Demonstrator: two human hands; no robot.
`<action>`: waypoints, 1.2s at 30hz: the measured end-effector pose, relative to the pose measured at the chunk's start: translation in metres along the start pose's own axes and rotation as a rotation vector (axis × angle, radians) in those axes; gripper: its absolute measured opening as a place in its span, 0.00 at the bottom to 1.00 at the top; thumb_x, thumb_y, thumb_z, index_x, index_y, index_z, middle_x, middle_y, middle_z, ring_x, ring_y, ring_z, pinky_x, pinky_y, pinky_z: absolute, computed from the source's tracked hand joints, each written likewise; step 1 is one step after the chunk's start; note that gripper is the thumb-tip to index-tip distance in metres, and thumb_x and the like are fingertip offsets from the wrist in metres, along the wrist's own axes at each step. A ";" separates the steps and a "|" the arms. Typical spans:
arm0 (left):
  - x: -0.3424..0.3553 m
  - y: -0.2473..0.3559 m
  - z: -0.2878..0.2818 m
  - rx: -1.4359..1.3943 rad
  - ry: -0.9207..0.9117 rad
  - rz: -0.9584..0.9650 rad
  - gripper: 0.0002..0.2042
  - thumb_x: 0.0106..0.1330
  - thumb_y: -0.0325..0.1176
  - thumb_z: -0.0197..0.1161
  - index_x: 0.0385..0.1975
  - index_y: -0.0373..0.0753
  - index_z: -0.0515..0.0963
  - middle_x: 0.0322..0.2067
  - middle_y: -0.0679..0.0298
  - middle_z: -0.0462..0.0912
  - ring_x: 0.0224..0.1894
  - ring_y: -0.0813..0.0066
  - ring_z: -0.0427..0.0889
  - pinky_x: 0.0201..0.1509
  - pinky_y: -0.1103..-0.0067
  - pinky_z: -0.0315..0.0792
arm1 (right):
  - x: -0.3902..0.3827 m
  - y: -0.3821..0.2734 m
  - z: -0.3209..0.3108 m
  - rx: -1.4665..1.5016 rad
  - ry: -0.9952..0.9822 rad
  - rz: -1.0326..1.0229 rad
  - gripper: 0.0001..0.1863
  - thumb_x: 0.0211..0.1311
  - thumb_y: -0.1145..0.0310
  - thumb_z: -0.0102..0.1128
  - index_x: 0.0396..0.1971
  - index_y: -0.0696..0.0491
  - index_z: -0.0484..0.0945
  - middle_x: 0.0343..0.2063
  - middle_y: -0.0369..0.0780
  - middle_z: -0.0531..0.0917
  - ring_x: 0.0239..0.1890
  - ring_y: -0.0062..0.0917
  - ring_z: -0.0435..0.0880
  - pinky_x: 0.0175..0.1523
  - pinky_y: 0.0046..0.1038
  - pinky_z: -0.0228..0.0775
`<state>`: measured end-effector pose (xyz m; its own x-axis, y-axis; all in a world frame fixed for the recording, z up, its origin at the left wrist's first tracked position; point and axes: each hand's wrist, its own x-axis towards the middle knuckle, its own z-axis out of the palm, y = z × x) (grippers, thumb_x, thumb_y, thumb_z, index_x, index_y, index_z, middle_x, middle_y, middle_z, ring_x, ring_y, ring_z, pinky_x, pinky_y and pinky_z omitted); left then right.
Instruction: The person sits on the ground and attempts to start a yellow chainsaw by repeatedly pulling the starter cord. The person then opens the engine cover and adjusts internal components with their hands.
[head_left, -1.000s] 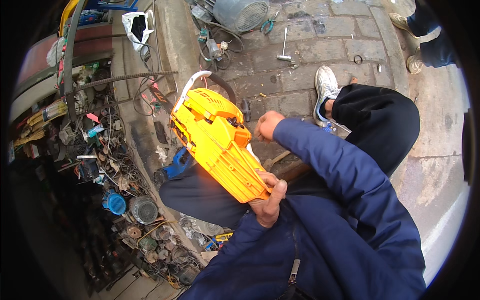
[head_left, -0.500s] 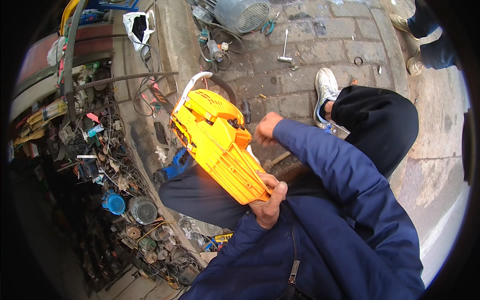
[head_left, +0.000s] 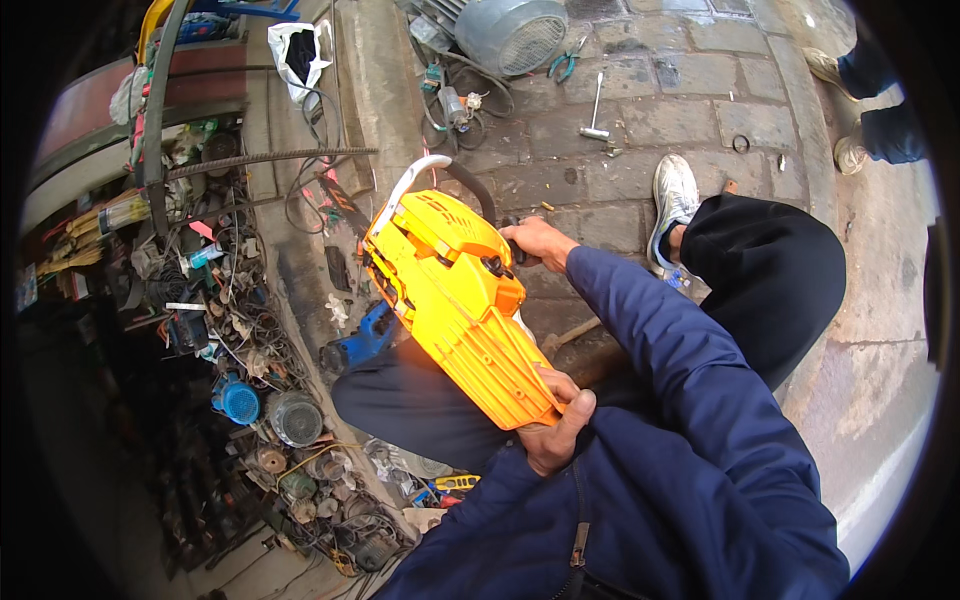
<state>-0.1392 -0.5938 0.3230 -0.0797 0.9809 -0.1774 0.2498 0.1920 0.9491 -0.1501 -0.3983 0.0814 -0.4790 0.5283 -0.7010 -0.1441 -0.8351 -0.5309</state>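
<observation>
A bright orange chainsaw body (head_left: pixel 450 310) rests across my bent left leg, its ribbed side facing up. A loop handle (head_left: pixel 410 185), part white and part black, curves at its far end. My left hand (head_left: pixel 557 430) is wrapped round the near end of the chainsaw, thumb on top; the fingers underneath are mostly hidden. At the right side of the saw, my right hand (head_left: pixel 538 243) closes on a small black grip (head_left: pixel 516 240). Whether that grip is joined to the saw cannot be made out.
A blue power tool (head_left: pixel 362 340) lies left of the saw. Motors and loose parts (head_left: pixel 295 418) crowd the left side. Ahead are a large grey motor (head_left: pixel 515 35), pliers (head_left: pixel 566 62) and a T-handled tool (head_left: pixel 596 115). Another person's legs (head_left: pixel 885 110) stand at far right.
My right hand has moved forward to the black grip and closed on it. My left hand keeps its hold on the chainsaw. The whole view has shifted slightly.
</observation>
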 end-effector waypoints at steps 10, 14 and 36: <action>0.005 0.010 -0.011 0.025 -0.042 -0.068 0.08 0.61 0.27 0.69 0.29 0.41 0.74 0.28 0.64 0.77 0.34 0.72 0.76 0.54 0.71 0.66 | -0.004 0.068 -0.151 -1.211 0.630 -0.180 0.16 0.74 0.62 0.45 0.44 0.60 0.76 0.36 0.57 0.88 0.40 0.52 0.90 0.47 0.52 0.82; 0.006 -0.008 -0.005 0.076 -0.057 0.040 0.08 0.58 0.31 0.69 0.29 0.45 0.74 0.25 0.68 0.78 0.35 0.73 0.81 0.70 0.67 0.55 | 0.019 0.089 -0.261 -1.368 0.834 -0.023 0.11 0.71 0.66 0.51 0.41 0.58 0.79 0.35 0.49 0.90 0.40 0.42 0.93 0.40 0.43 0.85; 0.005 -0.004 -0.018 0.152 -0.056 0.022 0.08 0.59 0.32 0.69 0.32 0.45 0.75 0.27 0.68 0.80 0.38 0.74 0.81 0.72 0.67 0.53 | 0.024 0.024 -0.167 -1.241 0.579 -0.117 0.18 0.69 0.65 0.52 0.49 0.62 0.80 0.45 0.53 0.88 0.48 0.46 0.90 0.54 0.49 0.81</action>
<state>-0.1577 -0.5906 0.3228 -0.0199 0.9843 -0.1752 0.3944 0.1688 0.9033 -0.0204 -0.3798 -0.0275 -0.0472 0.8290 -0.5573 0.8496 -0.2601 -0.4589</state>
